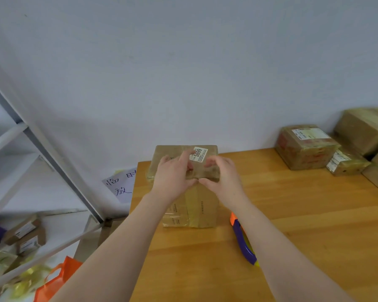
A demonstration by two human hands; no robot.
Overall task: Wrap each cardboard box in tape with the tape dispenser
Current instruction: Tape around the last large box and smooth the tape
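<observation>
A brown cardboard box [192, 205] with tape on it stands on the wooden table [303, 225] near its left edge. A white label reading 5699 sits on the box top. My left hand [172, 175] and my right hand [223, 177] both hold the top of the box, fingers curled over its upper face and thumbs at its front edge. The tape dispenser [243, 240], purple with an orange end, lies on the table just right of the box, partly hidden by my right forearm.
Several taped cardboard boxes [306, 147] are stacked at the table's far right against the wall. A white metal shelf [37, 149] with small boxes stands to the left. An orange bag [57, 280] lies on the floor below it. A handwritten paper sign [122, 184] leans against the wall.
</observation>
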